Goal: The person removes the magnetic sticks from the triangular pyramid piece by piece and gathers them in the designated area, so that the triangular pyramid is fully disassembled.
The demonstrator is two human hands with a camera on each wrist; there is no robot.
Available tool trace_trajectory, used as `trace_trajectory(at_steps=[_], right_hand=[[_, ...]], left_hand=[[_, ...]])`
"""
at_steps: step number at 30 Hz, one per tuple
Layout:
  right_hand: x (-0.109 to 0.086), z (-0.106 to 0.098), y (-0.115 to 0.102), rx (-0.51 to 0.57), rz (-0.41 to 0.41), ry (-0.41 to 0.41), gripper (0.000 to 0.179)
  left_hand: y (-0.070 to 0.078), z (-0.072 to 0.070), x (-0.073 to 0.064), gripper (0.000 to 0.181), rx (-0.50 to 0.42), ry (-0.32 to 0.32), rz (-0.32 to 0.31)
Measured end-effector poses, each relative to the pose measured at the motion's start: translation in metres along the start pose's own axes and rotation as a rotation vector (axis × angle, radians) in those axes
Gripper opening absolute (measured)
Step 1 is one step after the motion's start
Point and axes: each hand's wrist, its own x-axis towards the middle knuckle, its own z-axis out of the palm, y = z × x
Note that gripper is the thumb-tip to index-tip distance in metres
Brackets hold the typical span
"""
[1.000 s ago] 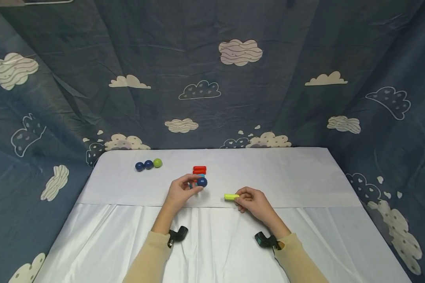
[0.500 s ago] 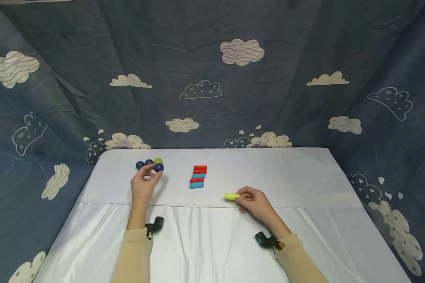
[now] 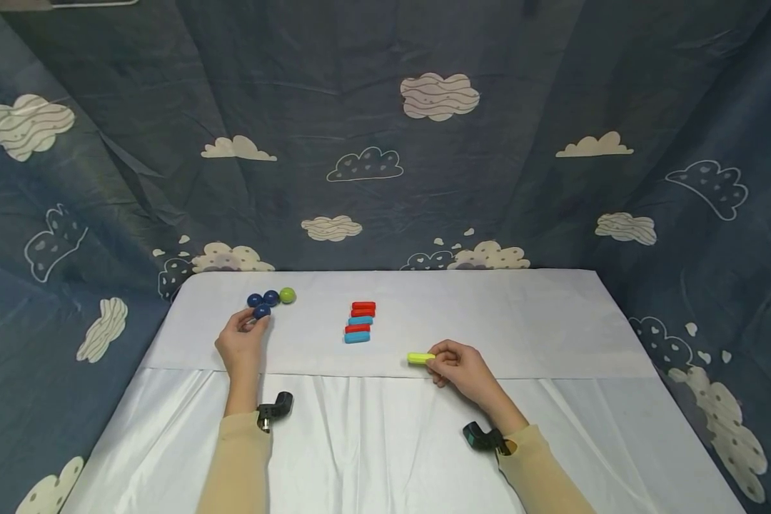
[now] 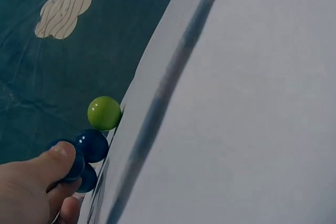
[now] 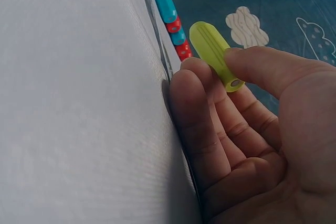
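Note:
My left hand (image 3: pixel 239 348) pinches a glossy dark blue ball (image 3: pixel 261 311) between thumb and fingertips. Just beyond it, two more blue balls (image 3: pixel 270 298) and a green ball (image 3: pixel 287 295) lie in a row. Whether the held ball touches them or the cloth, I cannot tell. In the left wrist view, my thumb partly covers the held ball (image 4: pixel 79 162), and the green ball (image 4: pixel 104 113) sits at the row's end. My right hand (image 3: pixel 457 365) pinches one end of a short yellow-green grooved rod (image 5: pixel 212 51), which has a small round metallic-looking spot in its end.
Several short red and light blue rods (image 3: pixel 360 320) lie in a stacked column near the table's middle, between the hands. A white cloth (image 3: pixel 520 321) covers the table. Behind and beside it hangs a dark blue curtain (image 3: pixel 360 78) with cloud prints.
My left hand has carried the blue ball leftward from beside the rods to the row of balls, uncovering the column of rods. My right hand has kept still with the yellow-green rod.

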Motion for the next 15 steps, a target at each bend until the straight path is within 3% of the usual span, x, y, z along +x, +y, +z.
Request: trace_trajectory(at_steps=[15], right_hand=[[0.001, 0.001, 0.001, -0.010, -0.015, 0.001, 0.020]], left_hand=[[0.002, 0.013, 0.006, 0.041, 0.168, 0.089, -0.021]])
